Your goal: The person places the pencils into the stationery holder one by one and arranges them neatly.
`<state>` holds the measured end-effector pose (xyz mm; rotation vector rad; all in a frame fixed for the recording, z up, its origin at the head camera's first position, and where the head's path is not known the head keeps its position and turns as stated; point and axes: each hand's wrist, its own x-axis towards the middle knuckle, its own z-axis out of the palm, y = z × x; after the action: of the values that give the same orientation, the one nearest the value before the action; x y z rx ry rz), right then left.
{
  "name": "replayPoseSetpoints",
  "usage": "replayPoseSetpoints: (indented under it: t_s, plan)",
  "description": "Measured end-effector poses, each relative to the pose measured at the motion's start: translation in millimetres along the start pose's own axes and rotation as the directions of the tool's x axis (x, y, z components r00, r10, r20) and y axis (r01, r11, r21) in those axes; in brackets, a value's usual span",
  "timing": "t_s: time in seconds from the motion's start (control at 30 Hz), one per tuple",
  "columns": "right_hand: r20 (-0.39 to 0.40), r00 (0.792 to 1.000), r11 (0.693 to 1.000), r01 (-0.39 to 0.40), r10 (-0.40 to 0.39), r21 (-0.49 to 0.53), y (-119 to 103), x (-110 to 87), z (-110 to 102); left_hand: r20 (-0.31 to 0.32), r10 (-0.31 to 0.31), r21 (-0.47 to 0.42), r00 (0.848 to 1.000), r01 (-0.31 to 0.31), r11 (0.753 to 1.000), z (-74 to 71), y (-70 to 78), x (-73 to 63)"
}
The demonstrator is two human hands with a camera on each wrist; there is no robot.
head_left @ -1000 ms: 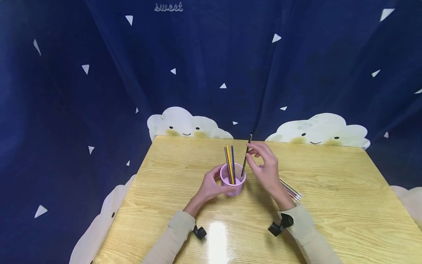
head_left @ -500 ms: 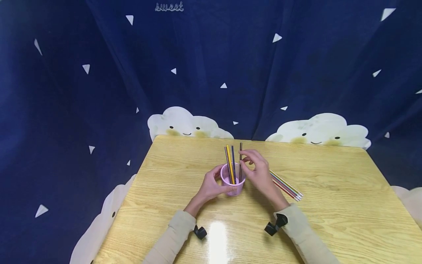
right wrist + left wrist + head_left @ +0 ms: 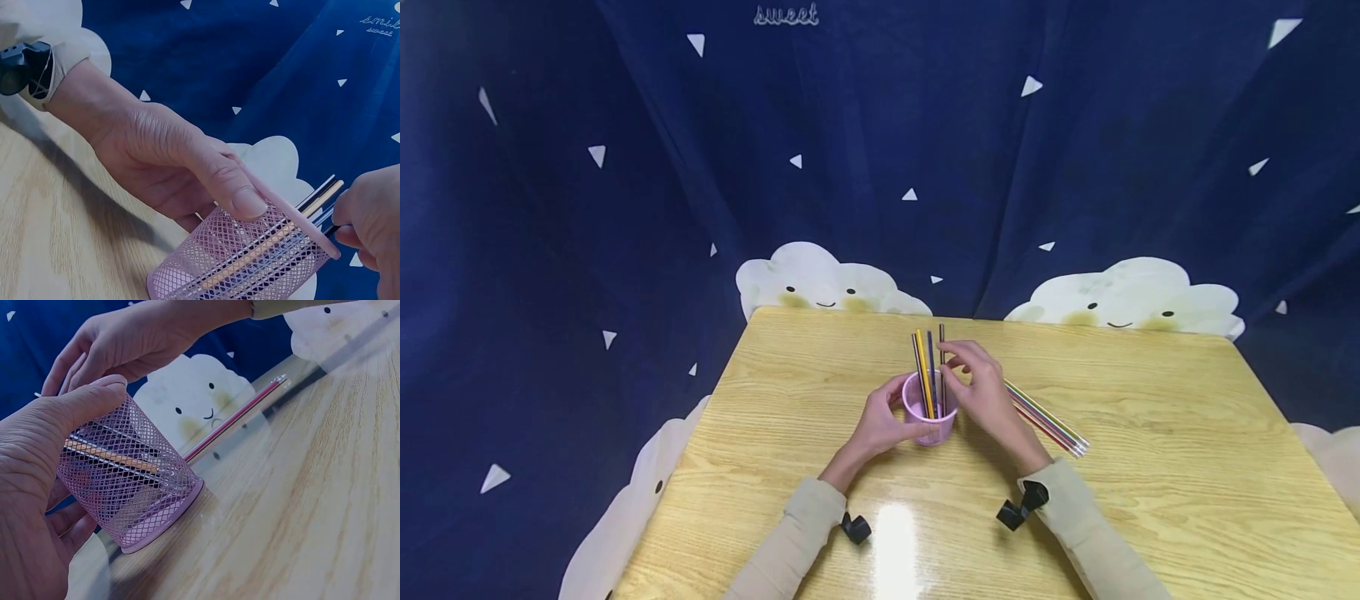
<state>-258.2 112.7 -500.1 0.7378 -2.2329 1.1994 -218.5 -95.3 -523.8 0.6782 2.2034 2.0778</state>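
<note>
A pink mesh pencil cup (image 3: 134, 487) stands on the table, its far side and rim partly hidden by fingers. My left hand (image 3: 880, 423) grips it round the side, thumb across the near side, as the left wrist view shows. Inside lean a yellow pencil (image 3: 923, 367), a blue pencil (image 3: 931, 358) and a dark pencil with a light edge (image 3: 916, 354). At the cup's right side my right hand (image 3: 988, 396) pinches another dark pencil (image 3: 942, 333) between thumb and fingers. That pencil is nearly upright, its lower part within the cup.
Several coloured pencils (image 3: 1048, 418) lie side by side on the wooden table (image 3: 1165, 467), right of the cup and partly behind my right hand. A navy curtain (image 3: 865, 125) with clouds and white triangles hangs behind the table's far edge.
My right hand has moved left and slightly down with the dark pencil, which has gone from slanted to nearly upright in the cup. More of the loose pencils shows. The left hand stays put.
</note>
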Motion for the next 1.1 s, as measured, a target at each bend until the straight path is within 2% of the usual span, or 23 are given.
replayPoseSetpoints:
  t_s: [0.27, 0.33, 0.47, 0.5, 0.57, 0.8, 1.1]
  plan:
    - [0.052, 0.998, 0.999, -0.038, 0.039, -0.023, -1.8, -2.0, 1.2, -0.027, -0.018, 0.036, 0.999, 0.019, 0.999, -0.4, -31.4, 3.7]
    - [0.061, 0.997, 0.999, -0.046, 0.047, -0.026, -1.0, -3.5, 1.1, -0.02, -0.019, 0.03, 1.0, 0.02, 0.999, -0.9, -23.3, 3.1]
    - [0.065, 0.997, 0.999, -0.047, 0.049, -0.02, -0.7, -6.9, -1.2, -0.008, -0.034, 0.012, 0.999, 0.034, 0.999, -1.1, -23.0, 4.0]
    - [0.062, 0.997, 0.999, -0.049, 0.05, -0.016, -0.7, -8.0, -2.1, -0.007, -0.034, 0.013, 0.999, 0.034, 0.999, -1.1, -23.6, 4.0]
    - [0.055, 0.997, 0.999, -0.049, 0.05, -0.011, -0.3, -10.5, -4.4, -0.012, -0.033, 0.024, 0.999, 0.033, 0.999, -1.2, -34.4, 5.3]
    - [0.025, 0.998, 0.998, -0.054, 0.054, -0.033, 4.6, -25.2, -16.1, -0.023, -0.002, 0.044, 1.0, 0.003, 0.999, -1.6, -35.0, 5.2]
    - [0.061, 0.991, 0.986, -0.108, 0.116, -0.127, 18.2, -54.1, -28.0, -0.023, -0.014, 0.062, 1.0, 0.015, 0.998, -1.0, -34.9, 4.3]
